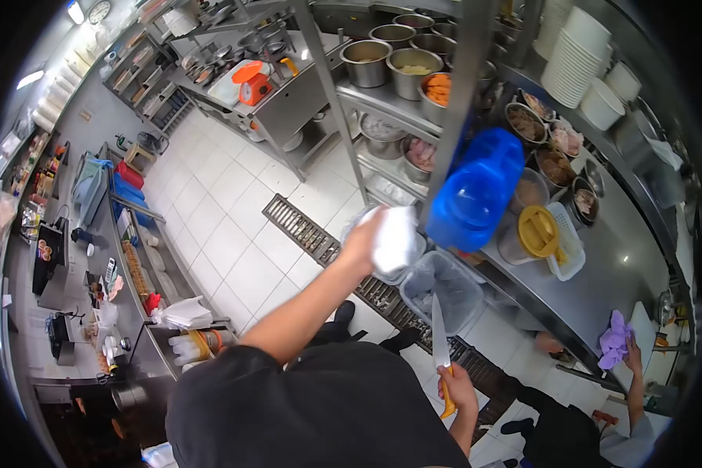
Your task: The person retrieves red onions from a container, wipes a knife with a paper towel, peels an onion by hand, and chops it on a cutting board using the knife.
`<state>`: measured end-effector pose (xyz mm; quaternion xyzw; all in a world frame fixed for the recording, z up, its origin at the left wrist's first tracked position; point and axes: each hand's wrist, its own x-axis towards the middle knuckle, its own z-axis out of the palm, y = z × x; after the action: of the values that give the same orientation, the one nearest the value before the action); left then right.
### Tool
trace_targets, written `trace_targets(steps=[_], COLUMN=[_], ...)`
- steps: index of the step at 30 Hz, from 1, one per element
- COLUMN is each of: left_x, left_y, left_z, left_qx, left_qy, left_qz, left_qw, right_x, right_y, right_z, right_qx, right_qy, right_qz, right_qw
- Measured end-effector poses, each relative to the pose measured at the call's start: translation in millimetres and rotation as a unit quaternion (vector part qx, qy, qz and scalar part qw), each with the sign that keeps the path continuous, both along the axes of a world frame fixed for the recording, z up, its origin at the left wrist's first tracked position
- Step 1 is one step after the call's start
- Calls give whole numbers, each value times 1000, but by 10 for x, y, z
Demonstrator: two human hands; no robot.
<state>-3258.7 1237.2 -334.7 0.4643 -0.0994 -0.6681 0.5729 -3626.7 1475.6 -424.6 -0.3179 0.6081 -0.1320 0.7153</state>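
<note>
My left hand [360, 243] reaches forward over the floor drain, closed on a white cloth [395, 238] that is blurred by motion. My right hand [457, 387] is low, near my body, wrapped round the yellow handle of a knife [441, 331]. The long blade points away from me, and its tip overlaps a clear plastic bin [462, 308] with a bag-like lining. A blue plastic container [480, 191] stands at the edge of the steel counter, to the right of the cloth.
Steel shelves with metal pots [366, 64] rise ahead. On the right counter [600, 249] stand a yellow-lidded tub [537, 232], a white basket [567, 242] and food bowls. At lower right, another person's hand [634, 357] touches a purple cloth [616, 340]. A floor drain [308, 230] crosses the tiles.
</note>
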Motion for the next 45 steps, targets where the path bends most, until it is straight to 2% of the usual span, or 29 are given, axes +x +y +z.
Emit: trace_targets(steps=[1,3,6,7,9,11,15,19,22,25,29,30,33,37,40,45], left_x=[476,1215,1724,1845,2015,2530,3181,3917,4495,4895,5522,5675,6096,6745,7491,8939], left_y=[279,810,1138,1138,1026,982,1004,972,846,706,508,412,-6,-679,-1070,-1605], left_z=[-468,-1135,-1229,-1270,-849,-797,-351,-158,-116,-37,-127,-180,-287,-457,-489,-535], left_qx=[67,153,164,130,74,-31,-75,-77,-99,-182,-199,-214,-184,-80,-55,-54], left_qy=[78,74,121,108,135,188,187,217,228,188,249,221,84,-26,-28,-24], left_qz=[94,234,261,231,203,122,108,191,257,254,227,217,176,218,273,367], left_qw=[990,957,944,958,967,974,974,954,934,931,920,926,963,972,960,929], right_x=[176,601,1633,2002,2897,4167,5500,6291,6736,7155,7713,7843,8247,8954,9457,10216], right_y=[-111,-467,-1028,-1173,-1430,-1677,-1828,-1915,-2079,-2302,-2741,-2878,-3370,-4059,-4514,-5250], right_z=[46,254,689,767,944,1014,998,991,1055,1015,984,957,878,842,796,988], right_qx=[-25,-71,-124,-137,-168,-243,-239,-270,-257,-237,-235,-236,-245,-255,-248,-270], right_qy=[-2,-1,-4,-18,-44,-89,-102,-119,-121,-99,-98,-102,-124,-109,-117,-92], right_qz=[30,93,138,144,131,107,99,124,197,252,290,302,339,383,420,527], right_qw=[999,993,983,980,976,960,961,947,938,933,923,918,900,881,865,800])
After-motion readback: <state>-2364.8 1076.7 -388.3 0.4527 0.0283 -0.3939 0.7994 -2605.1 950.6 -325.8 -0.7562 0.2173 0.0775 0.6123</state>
